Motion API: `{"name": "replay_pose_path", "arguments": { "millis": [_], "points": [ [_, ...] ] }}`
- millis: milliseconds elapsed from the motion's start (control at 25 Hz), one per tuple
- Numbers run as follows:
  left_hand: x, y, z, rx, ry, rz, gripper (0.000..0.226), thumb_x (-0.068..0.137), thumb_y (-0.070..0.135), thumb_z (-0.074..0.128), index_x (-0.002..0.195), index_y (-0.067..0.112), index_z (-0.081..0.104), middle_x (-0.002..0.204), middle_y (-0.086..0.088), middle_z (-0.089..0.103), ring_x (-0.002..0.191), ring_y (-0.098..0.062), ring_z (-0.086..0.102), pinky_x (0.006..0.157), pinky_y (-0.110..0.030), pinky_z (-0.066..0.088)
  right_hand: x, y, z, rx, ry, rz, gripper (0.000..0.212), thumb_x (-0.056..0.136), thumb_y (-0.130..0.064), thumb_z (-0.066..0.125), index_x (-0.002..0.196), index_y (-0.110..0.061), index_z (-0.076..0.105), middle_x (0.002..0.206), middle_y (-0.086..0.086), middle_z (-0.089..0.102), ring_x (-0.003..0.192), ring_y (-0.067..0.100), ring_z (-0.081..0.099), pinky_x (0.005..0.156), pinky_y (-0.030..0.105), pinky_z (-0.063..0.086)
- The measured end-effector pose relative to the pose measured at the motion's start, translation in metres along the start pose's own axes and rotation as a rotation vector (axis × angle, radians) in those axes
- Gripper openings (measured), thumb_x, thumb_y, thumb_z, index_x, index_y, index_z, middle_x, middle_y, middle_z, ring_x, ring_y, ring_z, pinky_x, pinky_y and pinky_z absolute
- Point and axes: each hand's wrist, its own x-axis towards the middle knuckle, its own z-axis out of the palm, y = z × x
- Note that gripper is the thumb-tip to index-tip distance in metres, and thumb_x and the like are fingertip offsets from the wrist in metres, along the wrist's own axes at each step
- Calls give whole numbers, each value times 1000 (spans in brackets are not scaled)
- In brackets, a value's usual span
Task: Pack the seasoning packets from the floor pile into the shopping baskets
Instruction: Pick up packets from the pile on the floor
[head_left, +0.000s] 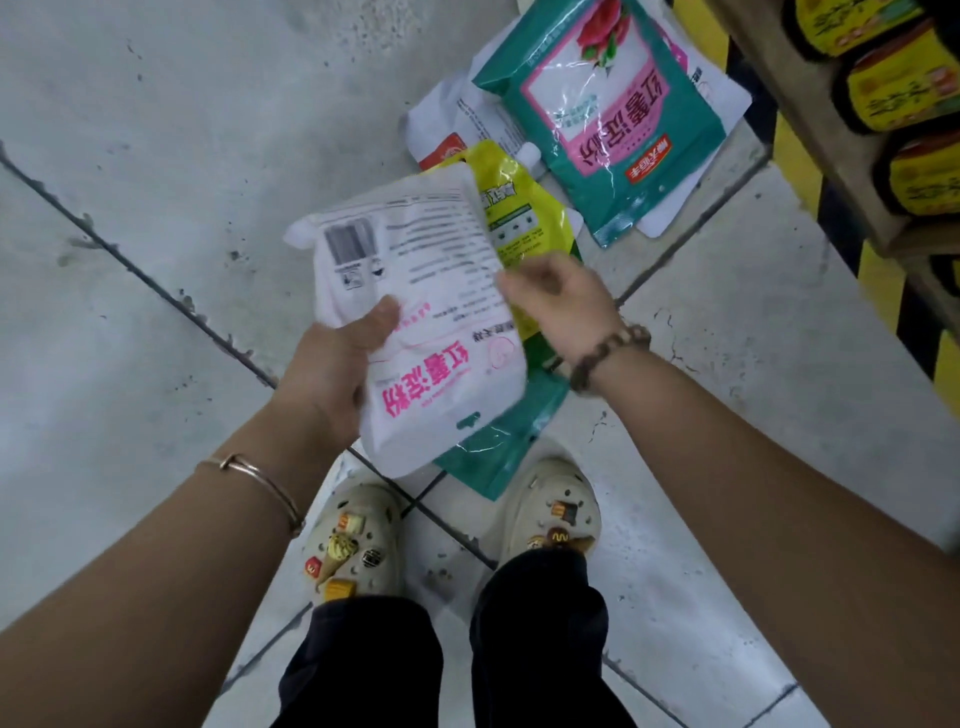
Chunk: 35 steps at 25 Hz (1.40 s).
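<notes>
My left hand (337, 364) grips a white packet (415, 291) with pink lettering, thumb on top, holding it above the floor. My right hand (556, 296) touches the packet's right edge with loosely curled fingers; whether it pinches the edge is not plain. Under the white packet sit a yellow spouted pouch (524, 208) and a teal packet (498, 447), partly hidden. On the floor beyond lies the pile: a large teal and pink packet (613, 114) on top of white packets (452, 124). No shopping basket is in view.
A shelf (852, 171) with yellow and black hazard striping runs along the right, holding dark jars with yellow labels (904, 98). My two feet in beige clogs (358, 540) stand on the grey tiled floor (156, 156) just below the packets.
</notes>
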Motion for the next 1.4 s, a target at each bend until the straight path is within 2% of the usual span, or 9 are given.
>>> {"name": "replay_pose_path", "arguments": {
  "millis": [80,200,440,640,760,960,1080,1200,1400],
  "points": [
    [4,-2,-11,-69,67,51,21,91,17,57,111,14,62,84,-6,75,73,-22,72,52,-34,56,30,-1,3,-36,209,141,70,79,-44,69,135,-15,38,139,4,43,123,24,47,91,34,43],
    [7,-4,-19,-148,87,68,26,92,17,56,117,15,60,88,-6,75,79,-23,72,54,-37,57,62,-3,16,-86,251,328,105,67,-48,78,146,-19,16,150,9,24,135,33,32,104,50,38],
    [17,-8,-29,-175,140,59,35,90,17,60,124,13,59,97,-9,73,82,-25,72,55,-40,57,78,5,34,-240,314,361,117,58,-54,82,145,-19,13,153,12,15,139,33,22,110,55,26],
    [22,-9,-30,-188,143,49,35,89,17,61,124,13,59,102,-11,72,84,-27,72,56,-41,58,79,9,31,-355,359,260,82,70,-50,75,132,-14,36,136,9,49,125,30,45,104,44,32],
    [21,-7,-29,-180,152,59,35,89,17,61,124,12,59,105,-12,72,87,-28,71,59,-42,58,76,10,22,-265,322,210,63,79,-42,70,128,-12,44,132,8,52,121,29,50,102,42,39],
    [-1,1,-22,-98,144,114,12,92,14,57,101,20,64,96,-7,74,84,-26,72,55,-40,58,50,13,-10,50,395,184,66,79,-33,71,132,-6,44,136,9,48,121,27,49,96,38,43],
    [-25,10,-11,-23,118,146,11,92,17,58,101,20,64,91,-4,75,81,-23,72,54,-36,57,19,8,-38,234,506,136,61,78,-28,73,127,-3,46,130,9,51,111,22,53,90,34,45],
    [-57,26,5,85,64,174,10,90,19,60,97,20,66,86,-2,75,77,-21,73,54,-34,57,-21,0,-64,323,614,138,67,78,-33,73,130,-2,44,131,12,53,116,25,53,93,36,45],
    [-126,52,47,318,-105,246,11,89,16,59,95,16,69,89,-4,75,76,-20,72,56,-33,57,-109,-15,-109,553,777,123,44,83,-28,69,116,-5,52,101,3,59,95,22,59,81,31,48]
  ]
}}
